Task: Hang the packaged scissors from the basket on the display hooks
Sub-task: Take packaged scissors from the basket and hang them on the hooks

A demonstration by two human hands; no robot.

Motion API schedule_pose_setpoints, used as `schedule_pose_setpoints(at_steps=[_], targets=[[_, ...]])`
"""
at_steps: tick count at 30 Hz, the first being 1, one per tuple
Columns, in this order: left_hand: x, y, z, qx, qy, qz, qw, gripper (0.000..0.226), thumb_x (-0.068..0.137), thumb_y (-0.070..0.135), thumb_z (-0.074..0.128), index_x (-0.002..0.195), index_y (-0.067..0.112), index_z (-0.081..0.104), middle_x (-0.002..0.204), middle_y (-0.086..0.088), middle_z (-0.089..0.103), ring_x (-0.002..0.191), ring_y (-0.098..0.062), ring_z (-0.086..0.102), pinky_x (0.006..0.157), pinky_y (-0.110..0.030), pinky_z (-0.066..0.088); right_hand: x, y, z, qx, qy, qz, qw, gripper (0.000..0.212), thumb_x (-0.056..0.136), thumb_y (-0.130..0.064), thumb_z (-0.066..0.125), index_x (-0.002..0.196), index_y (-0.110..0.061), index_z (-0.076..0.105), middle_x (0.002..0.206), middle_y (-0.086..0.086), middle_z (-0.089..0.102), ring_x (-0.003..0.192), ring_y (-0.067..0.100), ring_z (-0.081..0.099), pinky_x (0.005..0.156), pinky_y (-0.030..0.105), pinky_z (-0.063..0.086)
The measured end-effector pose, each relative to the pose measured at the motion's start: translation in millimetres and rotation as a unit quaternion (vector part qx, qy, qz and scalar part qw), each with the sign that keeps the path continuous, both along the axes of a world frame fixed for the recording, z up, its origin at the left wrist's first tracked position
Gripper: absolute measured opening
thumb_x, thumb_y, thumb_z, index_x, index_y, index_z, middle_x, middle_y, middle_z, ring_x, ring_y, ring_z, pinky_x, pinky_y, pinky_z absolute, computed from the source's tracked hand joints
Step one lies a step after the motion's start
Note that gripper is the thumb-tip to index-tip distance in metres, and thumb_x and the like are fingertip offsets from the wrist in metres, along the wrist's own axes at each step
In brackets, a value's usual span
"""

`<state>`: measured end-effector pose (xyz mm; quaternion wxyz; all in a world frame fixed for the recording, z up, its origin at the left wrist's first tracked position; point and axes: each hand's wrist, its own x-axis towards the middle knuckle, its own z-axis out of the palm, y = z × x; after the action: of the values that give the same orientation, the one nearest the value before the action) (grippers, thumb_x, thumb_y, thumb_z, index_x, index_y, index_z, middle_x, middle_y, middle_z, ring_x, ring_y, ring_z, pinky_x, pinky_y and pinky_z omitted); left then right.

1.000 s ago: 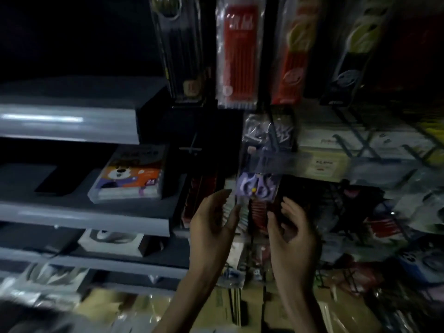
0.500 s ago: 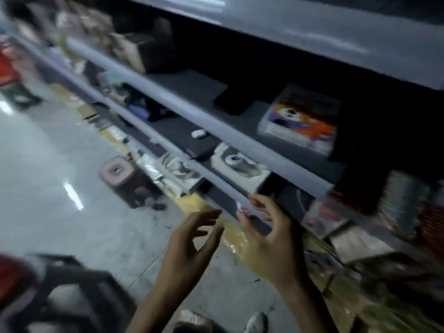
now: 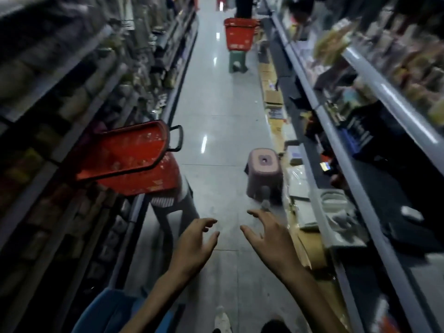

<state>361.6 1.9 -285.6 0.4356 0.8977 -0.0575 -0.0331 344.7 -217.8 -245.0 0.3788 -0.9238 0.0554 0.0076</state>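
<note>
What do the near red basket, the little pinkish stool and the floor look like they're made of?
The near red basket is probably moulded plastic, matt, with a black rim and handle. The pinkish stool looks like plastic too: a one-piece rounded shape with a hole in the seat. The floor seems to be glossy pale tile, judging by the joint lines and mirrored ceiling lights.

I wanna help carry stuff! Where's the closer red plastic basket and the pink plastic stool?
Closer red plastic basket [image 3: 144, 181]: head view, on its outer side wall.
Pink plastic stool [image 3: 270, 165]: head view, on its seat top.
</note>
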Motion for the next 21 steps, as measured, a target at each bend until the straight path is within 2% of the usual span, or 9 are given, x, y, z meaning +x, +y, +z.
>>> schedule_pose_setpoints(at_steps=[2,5,7,9,13,16,21], targets=[[10,26,-10,0.017,0.016,0.039,0.999,0.027,0.095,0.034,0.070,0.121,0.029,0.070,0.111,0.017,0.068,0.097,0.000,0.067,0.084,-0.033,0.060,28,23,-6,-0.002,0.006,0.039,0.999,0.042,0.093,-0.047,0.069,0.132,-0.036,0.060,0.129,-0.019,0.061,0.119,0.001,0.056,0.098,0.019,0.045],[23,57,-30,0.047,0.056,0.070,0.995,0.037,0.091,0.049,0.058,0.121,0.029,0.069,0.111,0.014,0.068,0.098,-0.005,0.067,0.082,-0.037,0.060,69,52,-20,-0.009,0.022,0.085,0.996,0.040,0.093,-0.044,0.069,0.131,-0.032,0.062,0.126,-0.017,0.063,0.118,0.002,0.057,0.094,0.014,0.039],[38,75,-43,0.069,0.079,0.088,0.991,0.040,0.091,0.051,0.055,0.122,0.030,0.068,0.112,0.012,0.067,0.102,-0.009,0.067,0.084,-0.037,0.060,98,67,-31,-0.020,0.038,0.115,0.992,0.040,0.094,-0.044,0.068,0.132,-0.032,0.062,0.127,-0.015,0.063,0.118,0.004,0.058,0.095,0.018,0.043],[59,90,-53,0.104,0.099,0.106,0.984,0.037,0.095,0.045,0.061,0.127,0.029,0.067,0.119,0.010,0.066,0.107,-0.012,0.065,0.090,-0.034,0.057,132,83,-41,-0.031,0.045,0.147,0.988,0.041,0.095,-0.044,0.067,0.133,-0.031,0.061,0.129,-0.013,0.064,0.119,0.007,0.059,0.098,0.023,0.047],[110,119,-71,0.141,0.122,0.148,0.971,0.039,0.097,0.042,0.060,0.132,0.025,0.065,0.123,0.005,0.066,0.112,-0.015,0.065,0.095,-0.037,0.056,205,118,-63,-0.076,0.061,0.217,0.971,0.044,0.097,-0.045,0.063,0.138,-0.030,0.058,0.135,-0.009,0.061,0.123,0.012,0.058,0.101,0.029,0.047],[155,143,-82,0.177,0.145,0.184,0.956,0.044,0.097,0.043,0.056,0.134,0.023,0.064,0.127,0.002,0.065,0.116,-0.021,0.064,0.097,-0.039,0.054,263,146,-76,-0.105,0.076,0.277,0.952,0.043,0.097,-0.044,0.060,0.137,-0.029,0.056,0.135,-0.005,0.061,0.122,0.016,0.058,0.099,0.032,0.048],[227,174,-78,0.235,0.149,0.215,0.936,0.036,0.101,0.038,0.056,0.134,0.024,0.061,0.130,0.001,0.063,0.121,-0.024,0.061,0.098,-0.040,0.048,350,192,-83,-0.127,0.068,0.359,0.922,0.040,0.094,-0.038,0.060,0.133,-0.028,0.059,0.126,0.000,0.063,0.115,0.022,0.061,0.092,0.036,0.050]])
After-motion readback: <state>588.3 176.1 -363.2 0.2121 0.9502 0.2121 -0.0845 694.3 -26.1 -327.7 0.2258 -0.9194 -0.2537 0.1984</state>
